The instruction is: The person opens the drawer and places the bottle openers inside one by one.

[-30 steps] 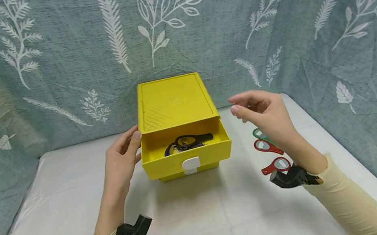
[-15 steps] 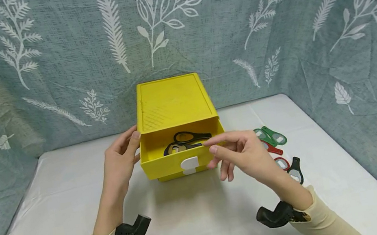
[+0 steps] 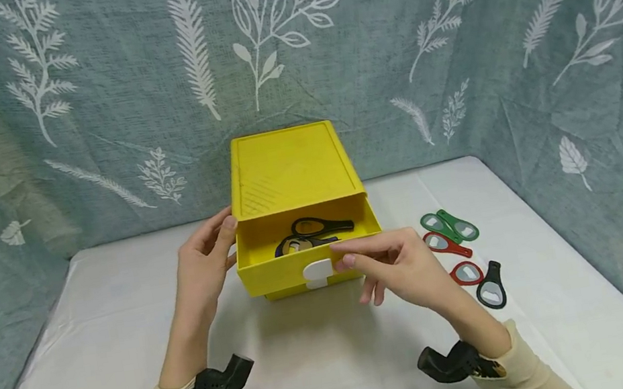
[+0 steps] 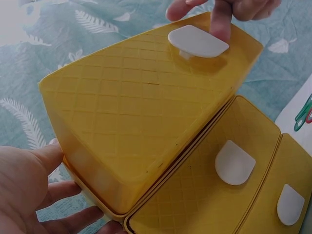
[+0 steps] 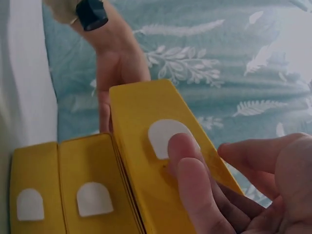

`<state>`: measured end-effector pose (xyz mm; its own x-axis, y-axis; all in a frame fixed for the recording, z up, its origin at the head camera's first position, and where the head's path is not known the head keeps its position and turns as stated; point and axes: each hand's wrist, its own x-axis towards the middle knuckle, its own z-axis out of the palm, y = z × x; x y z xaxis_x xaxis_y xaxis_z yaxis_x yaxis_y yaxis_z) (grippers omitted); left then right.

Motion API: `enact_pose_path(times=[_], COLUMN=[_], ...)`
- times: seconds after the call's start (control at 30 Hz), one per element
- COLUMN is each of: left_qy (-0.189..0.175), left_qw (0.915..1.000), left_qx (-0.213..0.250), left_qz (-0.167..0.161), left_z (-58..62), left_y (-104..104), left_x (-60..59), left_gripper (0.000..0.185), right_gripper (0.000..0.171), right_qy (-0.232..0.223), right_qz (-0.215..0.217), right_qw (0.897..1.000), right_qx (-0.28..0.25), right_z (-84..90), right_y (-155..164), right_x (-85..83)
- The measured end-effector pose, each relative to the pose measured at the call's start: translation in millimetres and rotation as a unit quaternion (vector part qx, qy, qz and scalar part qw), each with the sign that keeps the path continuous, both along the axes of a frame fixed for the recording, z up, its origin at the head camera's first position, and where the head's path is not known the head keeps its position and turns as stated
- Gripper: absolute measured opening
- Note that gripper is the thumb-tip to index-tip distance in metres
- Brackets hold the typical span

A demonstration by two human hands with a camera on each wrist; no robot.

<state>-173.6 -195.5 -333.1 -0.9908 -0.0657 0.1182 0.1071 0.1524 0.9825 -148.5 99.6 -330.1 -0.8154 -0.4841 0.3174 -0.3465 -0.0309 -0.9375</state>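
A small yellow drawer cabinet stands near the curtain, its top drawer pulled out. Several dark flat tools with ring-shaped heads, like bottle openers, lie in that drawer. My left hand rests against the cabinet's left side, thumb by the front corner; the left wrist view shows its fingers spread along the side. At the drawer's front, my right hand has its index finger near the rim. In the right wrist view, fingertips touch the white handle, covering part of it.
On the white-covered table, right of the cabinet, lie green bottle openers, red ones and a black one. Below the top drawer are lower drawers with white handles. A leaf-patterned curtain hangs behind.
My right hand has come from the air right of the cabinet, down and leftward to the drawer's front by the handle. The left hand stays at the cabinet's side; the drawer remains pulled out.
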Motion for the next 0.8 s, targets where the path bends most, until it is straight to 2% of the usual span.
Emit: enact_pose_path(times=[0.23, 0.63, 0.8], left_qy=[0.003, 0.001, 0.002], left_qw=[1.0000, 1.0000, 1.0000], left_qx=[-0.003, -0.009, -0.008], left_qz=[0.003, 0.002, 0.003], left_z=[-0.7, -0.2, -0.8], left_y=[0.2, 1.3, 1.1], left_x=[0.2, -1.8, -1.4], left_gripper=[0.061, 0.060, 0.059], right_gripper=[0.026, 0.016, 0.015], right_qy=[-0.014, -0.007, -0.010], right_qz=[0.019, -0.081, -0.098], right_qw=[1.000, 0.997, 0.995], right_qx=[0.015, 0.020, 0.021], right_z=[-1.4, -9.0, -9.0], right_y=[-4.0, -17.6, -20.2], right_x=[-0.2, 4.5, 5.8])
